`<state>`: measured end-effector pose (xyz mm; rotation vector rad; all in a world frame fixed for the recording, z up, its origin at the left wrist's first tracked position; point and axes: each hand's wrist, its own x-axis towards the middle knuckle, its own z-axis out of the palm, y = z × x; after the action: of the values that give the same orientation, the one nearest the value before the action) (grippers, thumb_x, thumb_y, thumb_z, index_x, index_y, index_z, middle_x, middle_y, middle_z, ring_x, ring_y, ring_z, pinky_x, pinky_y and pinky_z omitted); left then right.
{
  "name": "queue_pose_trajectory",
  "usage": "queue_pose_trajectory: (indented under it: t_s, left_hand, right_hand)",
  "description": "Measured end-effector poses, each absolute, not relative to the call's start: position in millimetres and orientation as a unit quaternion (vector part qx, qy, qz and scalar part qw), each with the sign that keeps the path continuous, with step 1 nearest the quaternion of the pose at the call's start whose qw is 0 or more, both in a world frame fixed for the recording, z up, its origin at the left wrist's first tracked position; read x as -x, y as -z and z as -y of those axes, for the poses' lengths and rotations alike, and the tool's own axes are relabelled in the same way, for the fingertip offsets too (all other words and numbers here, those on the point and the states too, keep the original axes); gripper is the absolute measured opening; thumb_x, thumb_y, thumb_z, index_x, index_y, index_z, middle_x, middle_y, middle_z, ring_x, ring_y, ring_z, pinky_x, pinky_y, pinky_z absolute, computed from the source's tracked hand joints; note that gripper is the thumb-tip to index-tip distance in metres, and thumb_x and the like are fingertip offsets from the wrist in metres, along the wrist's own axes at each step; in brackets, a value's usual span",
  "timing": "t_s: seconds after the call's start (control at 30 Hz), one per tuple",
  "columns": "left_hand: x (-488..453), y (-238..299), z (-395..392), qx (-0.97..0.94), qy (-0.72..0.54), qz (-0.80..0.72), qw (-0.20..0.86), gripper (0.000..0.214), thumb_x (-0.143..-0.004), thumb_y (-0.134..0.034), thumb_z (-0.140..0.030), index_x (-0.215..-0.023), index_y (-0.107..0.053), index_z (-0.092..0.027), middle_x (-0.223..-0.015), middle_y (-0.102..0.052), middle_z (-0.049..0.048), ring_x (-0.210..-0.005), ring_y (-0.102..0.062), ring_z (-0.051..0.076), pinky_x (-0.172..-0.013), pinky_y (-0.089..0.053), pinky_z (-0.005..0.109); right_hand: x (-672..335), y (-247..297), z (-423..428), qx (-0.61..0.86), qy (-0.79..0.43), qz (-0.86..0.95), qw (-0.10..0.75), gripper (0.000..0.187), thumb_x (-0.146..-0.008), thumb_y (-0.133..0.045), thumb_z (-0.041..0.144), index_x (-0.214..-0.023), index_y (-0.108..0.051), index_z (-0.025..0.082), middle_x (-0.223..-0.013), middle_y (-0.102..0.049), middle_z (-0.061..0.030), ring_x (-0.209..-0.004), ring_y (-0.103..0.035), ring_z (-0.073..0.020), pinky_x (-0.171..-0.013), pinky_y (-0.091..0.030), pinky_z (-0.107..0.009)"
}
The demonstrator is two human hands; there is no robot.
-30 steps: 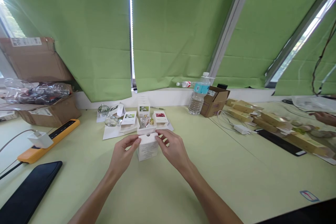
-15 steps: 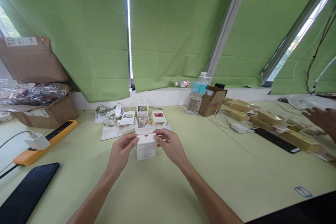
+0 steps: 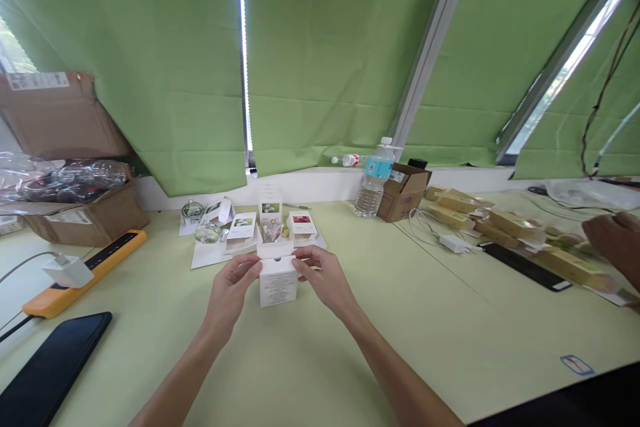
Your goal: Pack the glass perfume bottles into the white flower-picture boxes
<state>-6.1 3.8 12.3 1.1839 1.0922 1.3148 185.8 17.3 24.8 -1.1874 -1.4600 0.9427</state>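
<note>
Two hands on one white box; two glass globes at twelve o'clock, one water bottle at one.

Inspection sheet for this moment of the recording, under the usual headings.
Surface: pale green table, a small label at front right.
Job's things: white box; behind it, small cartons and glass bottles.
Clutter: water bottle, phone, tan boxes.
Hands: left hand and right hand both on the box's top; co-worker's hand at far right.
Cables: charger on orange power strip; white cable.
Surroundings: green blinds.
</note>
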Motion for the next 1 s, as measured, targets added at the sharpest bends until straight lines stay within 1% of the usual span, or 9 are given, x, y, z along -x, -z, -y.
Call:
queue_pose_trajectory:
  t_s: [0.27, 0.4, 0.47, 0.57, 0.6, 0.77, 0.9, 1.0]
  left_hand:
    - [6.3, -13.7, -2.4, -0.5, -0.537, -0.448, 0.511, 0.03, -0.079, -0.063, -0.044, -0.097, -0.055, -0.021, -0.092, -0.071, 0.0038, -0.083, -0.064, 0.02, -0.071, -0.044, 0.028]
    - [6.1, -14.3, -2.4, -0.499, -0.54, -0.446, 0.51, 0.032, -0.078, -0.064, -0.045, -0.099, -0.055, -0.021, -0.094, -0.072, 0.0043, -0.084, -0.065, 0.02, -0.072, -0.045, 0.029]
    - [5.5, -14.9, -2.3, -0.495, -0.544, -0.443, 0.513, 0.035, -0.078, -0.065, -0.044, -0.104, -0.056, -0.022, -0.096, -0.072, 0.005, -0.086, -0.065, 0.021, -0.075, -0.046, 0.03]
    - [5.0, -14.6, -2.6, -0.489, -0.548, -0.444, 0.513, 0.04, -0.077, -0.066, -0.043, -0.11, -0.058, -0.022, -0.1, -0.071, 0.0065, -0.092, -0.065, 0.022, -0.083, -0.046, 0.033]
    - [5.1, -14.0, -2.9, -0.488, -0.548, -0.447, 0.512, 0.04, -0.077, -0.066, -0.043, -0.11, -0.059, -0.022, -0.101, -0.071, 0.0069, -0.094, -0.064, 0.023, -0.085, -0.045, 0.033]
    - [6.4, -9.8, -5.2, -0.493, -0.547, -0.448, 0.506, 0.037, -0.077, -0.066, -0.042, -0.107, -0.063, -0.021, -0.109, -0.068, 0.0075, -0.102, -0.061, 0.024, -0.09, -0.044, 0.036]
    - [7.0, -9.4, -5.8, -0.506, -0.543, -0.449, 0.498, 0.032, -0.077, -0.066, -0.041, -0.102, -0.065, -0.021, -0.106, -0.069, 0.0064, -0.099, -0.062, 0.024, -0.087, -0.045, 0.034]
    - [6.7, -10.2, -5.8, -0.511, -0.545, -0.443, 0.496, 0.029, -0.078, -0.064, -0.04, -0.099, -0.066, -0.02, -0.106, -0.069, 0.0062, -0.098, -0.062, 0.023, -0.085, -0.046, 0.032]
  right_hand:
    - [-185.8, -23.4, -18.7, 0.488, -0.39, 0.598, 0.502, 0.023, -0.074, -0.063, 0.034, -0.088, -0.064, 0.016, -0.09, -0.066, -0.0063, -0.078, -0.062, -0.0183, -0.058, -0.057, -0.029]
    - [-185.1, -22.3, -19.4, 0.493, -0.388, 0.591, 0.508, 0.024, -0.073, -0.064, 0.034, -0.089, -0.061, 0.016, -0.088, -0.065, -0.0057, -0.076, -0.061, -0.0179, -0.056, -0.057, -0.029]
    - [-184.9, -23.3, -18.6, 0.493, -0.389, 0.59, 0.508, 0.027, -0.073, -0.064, 0.033, -0.095, -0.06, 0.017, -0.088, -0.065, -0.0055, -0.075, -0.061, -0.0174, -0.056, -0.057, -0.029]
    - [-184.7, -25.9, -16.5, 0.485, -0.388, 0.602, 0.501, 0.037, -0.075, -0.062, 0.032, -0.109, -0.06, 0.02, -0.092, -0.065, -0.0051, -0.075, -0.061, -0.0167, -0.058, -0.057, -0.03]
    - [-184.5, -26.6, -15.8, 0.483, -0.385, 0.608, 0.499, 0.037, -0.075, -0.061, 0.032, -0.111, -0.061, 0.02, -0.093, -0.065, -0.0054, -0.076, -0.061, -0.0169, -0.059, -0.057, -0.03]
    - [-183.5, -27.7, -13.8, 0.481, -0.376, 0.617, 0.496, 0.027, -0.077, -0.058, 0.032, -0.098, -0.07, 0.02, -0.096, -0.067, -0.0059, -0.079, -0.061, -0.0181, -0.059, -0.057, -0.029]
    - [-183.4, -27.8, -13.9, 0.481, -0.369, 0.621, 0.498, 0.026, -0.075, -0.058, 0.029, -0.095, -0.072, 0.02, -0.097, -0.068, -0.0053, -0.075, -0.061, -0.017, -0.059, -0.057, -0.029]
    - [-184.2, -27.9, -14.4, 0.478, -0.367, 0.626, 0.495, 0.026, -0.075, -0.056, 0.026, -0.093, -0.073, 0.021, -0.099, -0.069, -0.0048, -0.076, -0.061, -0.0172, -0.06, -0.057, -0.029]
